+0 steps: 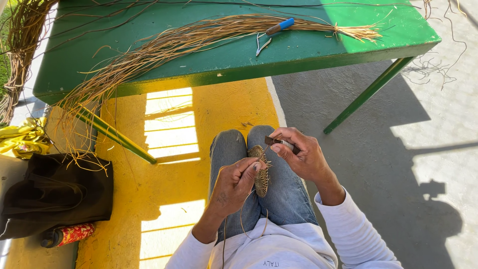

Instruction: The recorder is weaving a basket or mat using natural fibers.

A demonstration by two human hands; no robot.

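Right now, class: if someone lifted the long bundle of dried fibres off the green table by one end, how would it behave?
The bundle of dried fibres would probably droop: its strands already hang limp over the green table edge. Thin and dry, it looks light. Loose strands may slip out.

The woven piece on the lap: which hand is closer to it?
Left. The left hand grips the woven piece at its side, thumb against it. The right hand sits just to its right, holding a small dark tool near the piece's top edge.

- The woven piece point(259, 172) is partly covered by the left hand point(235, 183).
- The small dark tool point(282, 143) is half hidden in the right hand point(300, 155).
- The fibre bundle point(17, 55) is cut off at the left edge.
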